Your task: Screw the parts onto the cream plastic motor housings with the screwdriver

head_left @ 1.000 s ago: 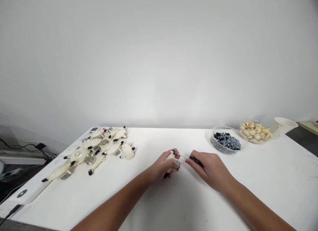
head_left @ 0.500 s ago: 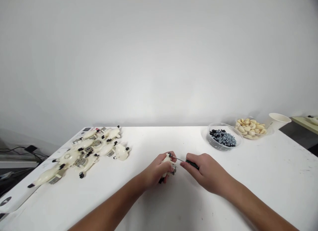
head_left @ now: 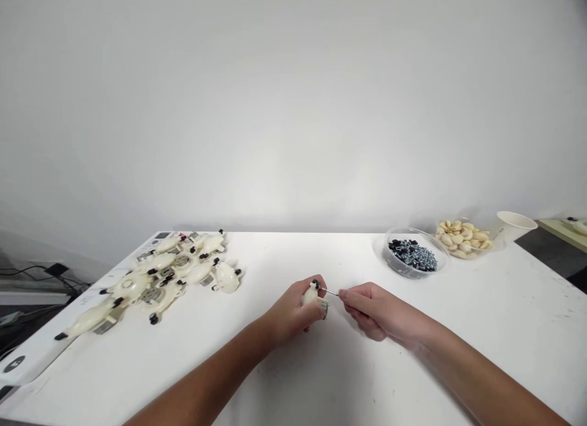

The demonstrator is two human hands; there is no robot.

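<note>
Near the middle of the table, my left hand (head_left: 293, 313) is closed round a cream plastic part (head_left: 310, 293) with a black piece at its upper end and a grey piece at its lower right. My right hand (head_left: 373, 310) grips a screwdriver (head_left: 329, 291) whose handle is hidden in the fingers. Its thin metal shaft points left, and the tip meets the black piece of the part. Whether a screw sits at the tip is too small to tell.
Several similar cream parts (head_left: 131, 285) lie heaped on the left. At the right rear stand a clear tub (head_left: 443, 264) of screws and small black pieces, a clear container of cream oval pieces (head_left: 463, 236) and a white cup (head_left: 516, 221). A wall (head_left: 293, 108) rises behind the table (head_left: 275, 377).
My right hand has turned and its grip has shifted, so the screwdriver's dark handle no longer shows. The left hand has tilted the part slightly; the tip stays at the black piece.
</note>
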